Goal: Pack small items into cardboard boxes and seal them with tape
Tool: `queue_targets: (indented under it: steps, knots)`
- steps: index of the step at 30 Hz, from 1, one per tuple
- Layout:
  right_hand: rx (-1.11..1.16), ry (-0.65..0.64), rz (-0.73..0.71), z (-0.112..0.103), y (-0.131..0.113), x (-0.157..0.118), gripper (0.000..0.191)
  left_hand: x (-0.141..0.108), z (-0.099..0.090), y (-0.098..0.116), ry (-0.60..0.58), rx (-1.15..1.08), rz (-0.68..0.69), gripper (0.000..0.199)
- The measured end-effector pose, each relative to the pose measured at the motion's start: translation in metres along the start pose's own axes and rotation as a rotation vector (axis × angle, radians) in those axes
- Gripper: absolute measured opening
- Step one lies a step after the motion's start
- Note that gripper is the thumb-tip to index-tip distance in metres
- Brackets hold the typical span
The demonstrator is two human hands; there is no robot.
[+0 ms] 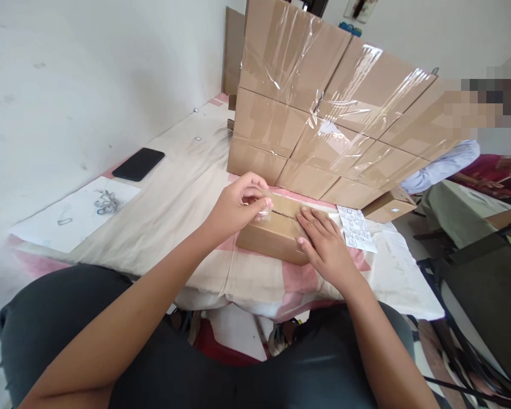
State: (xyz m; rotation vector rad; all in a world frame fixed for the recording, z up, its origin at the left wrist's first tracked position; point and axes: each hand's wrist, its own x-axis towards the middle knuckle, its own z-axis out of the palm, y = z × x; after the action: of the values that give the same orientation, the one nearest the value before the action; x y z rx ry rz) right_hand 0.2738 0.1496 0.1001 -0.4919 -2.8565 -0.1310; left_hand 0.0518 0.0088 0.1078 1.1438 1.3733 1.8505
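A small brown cardboard box [270,241] lies on the cloth-covered table in front of me, with a dark seam running along its top. My left hand [250,197] is closed at the box's left end, thumb and fingers pinching a strip of clear tape [263,216]. Part of that strip hangs over the end of the box. My right hand [321,238] rests flat on the right part of the box top, fingers spread, and covers that end of the seam.
Behind the box rises a stack of cardboard boxes [306,136] wrapped in clear film. A black phone [138,164] and a white paper [79,213] with small metal pieces lie left. A sheet with drawn shapes [356,228] lies right. Other people sit beyond, near a chair [489,289].
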Motion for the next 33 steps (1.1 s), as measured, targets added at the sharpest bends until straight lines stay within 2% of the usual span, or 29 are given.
queue_targets:
  steps: [5, 9, 12, 14, 16, 18, 20, 22, 26, 30, 31, 33]
  knots:
    - [0.01, 0.0, 0.005, 0.001, 0.001, 0.0, 0.054, 0.001, -0.002, -0.002, 0.013, 0.015, -0.018, 0.022]
    - [0.081, -0.01, -0.004, -0.013, 0.002, 0.005, 0.055, 0.003, -0.003, -0.001, -0.009, 0.021, -0.014, 0.023]
    - [0.264, 0.098, 0.012, -0.033, -0.005, 0.016, 0.053, 0.004, -0.002, 0.002, -0.008, 0.014, 0.013, 0.022]
    - [0.509, 0.139, 0.101, -0.047, -0.014, 0.029, 0.047, 0.005, -0.001, 0.004, -0.006, 0.018, 0.025, 0.021]
    - [0.83, 0.026, 0.242, -0.056, -0.024, 0.044, 0.043, 0.004, 0.0, 0.007, -0.009, 0.023, 0.027, 0.022]
    - [1.122, -0.202, 0.368, -0.06, -0.033, 0.061, 0.041, 0.002, 0.0, 0.009, -0.016, 0.022, 0.034, 0.022]
    - [1.303, -0.397, 0.447, -0.058, -0.04, 0.075, 0.036, 0.001, -0.001, 0.011, -0.029, 0.015, 0.052, 0.023]
    - [1.391, -0.428, 0.48, -0.051, -0.046, 0.085, 0.029, 0.0, -0.002, 0.011, -0.05, 0.004, 0.071, 0.022]
    - [1.359, -0.235, 0.34, -0.034, -0.047, 0.091, 0.031, 0.0, -0.006, 0.014, -0.046, 0.029, 0.093, 0.02]
    - [0.901, 0.174, 0.258, -0.026, -0.031, 0.086, 0.019, -0.001, -0.02, 0.03, 0.075, 0.025, 0.173, 0.021]
    - [0.816, 0.226, 0.243, -0.026, -0.026, 0.084, 0.018, -0.002, -0.026, 0.036, 0.098, 0.01, 0.202, 0.021]
    - [0.765, 0.217, 0.191, -0.029, -0.017, 0.081, 0.021, -0.003, -0.038, 0.046, 0.105, 0.009, 0.24, 0.021]
